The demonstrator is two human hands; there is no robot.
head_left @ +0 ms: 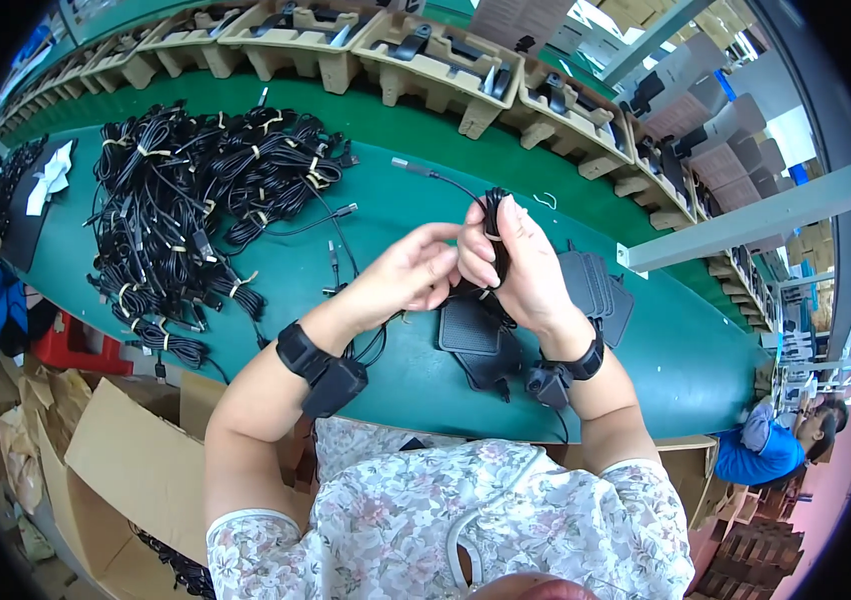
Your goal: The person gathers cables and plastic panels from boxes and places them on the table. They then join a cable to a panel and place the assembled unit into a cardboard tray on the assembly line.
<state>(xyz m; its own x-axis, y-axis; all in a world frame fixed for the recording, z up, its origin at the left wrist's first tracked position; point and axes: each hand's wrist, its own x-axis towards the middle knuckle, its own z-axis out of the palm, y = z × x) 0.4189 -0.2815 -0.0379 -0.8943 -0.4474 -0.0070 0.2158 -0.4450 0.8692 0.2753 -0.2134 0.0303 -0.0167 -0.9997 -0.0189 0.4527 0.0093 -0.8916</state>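
Observation:
My right hand [521, 260] is wrapped round a coiled black cable [494, 215], held upright above the green table. Its loose end, with a metal plug [413, 166], sticks out to the left. A pale tie circles the bundle. Beside it, my left hand [411, 272] has its fingers curled, thumb bent toward them, tips close to the right hand's fingers; what they pinch, if anything, is hidden. Below my hands lie black ribbed flat pieces [468, 330], and more dark flat pieces [591, 285] are stacked to the right. Each wrist wears a strapped black device.
A large heap of tied black cables [156, 200] covers the table's left part. Pulp trays [436, 60] holding black parts line the far side. A grey metal bar [746, 215] juts in at right. An open cardboard box [126, 450] stands lower left. Other people sit at both sides.

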